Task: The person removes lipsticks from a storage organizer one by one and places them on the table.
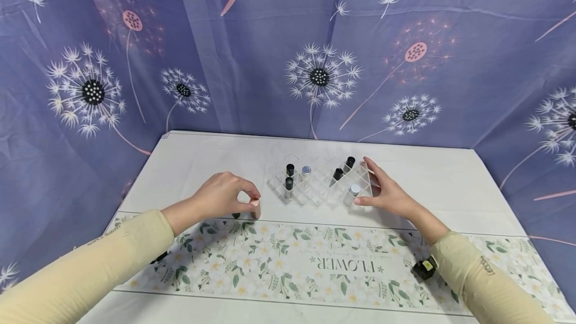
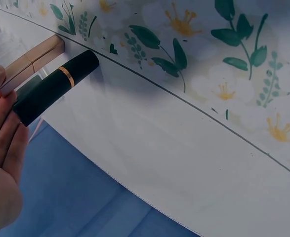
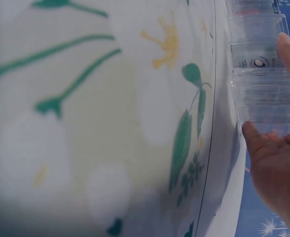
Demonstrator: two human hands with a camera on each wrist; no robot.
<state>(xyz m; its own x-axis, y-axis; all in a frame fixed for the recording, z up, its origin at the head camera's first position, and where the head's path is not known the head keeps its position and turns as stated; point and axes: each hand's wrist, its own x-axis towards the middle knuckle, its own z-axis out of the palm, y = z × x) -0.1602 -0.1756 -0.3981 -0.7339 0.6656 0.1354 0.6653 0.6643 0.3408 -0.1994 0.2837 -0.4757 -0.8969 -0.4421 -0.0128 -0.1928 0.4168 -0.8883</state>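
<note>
My left hand [image 1: 229, 194] pinches a pinkish-gold lipstick tube [image 2: 33, 64] between thumb and fingers, just left of the clear acrylic organizer [image 1: 320, 191]. A dark green lipstick tube [image 2: 56, 89] with a gold band stands close beside it, partly hidden behind the hand in the head view. My right hand [image 1: 389, 196] grips the organizer's right end, thumb at the front corner and fingers at the back. Black-capped tubes [image 1: 289, 184] stand in its left and right parts, along with a silver-capped tube [image 1: 306, 170] and a pale-capped tube [image 1: 354, 190].
Under the hands lies a white table cover [image 1: 207, 156] with a flower-printed band [image 1: 288, 264] across its front. Purple dandelion curtains [image 1: 261, 74] hang behind and at both sides. A small black box [image 1: 425, 267] shows by the right sleeve.
</note>
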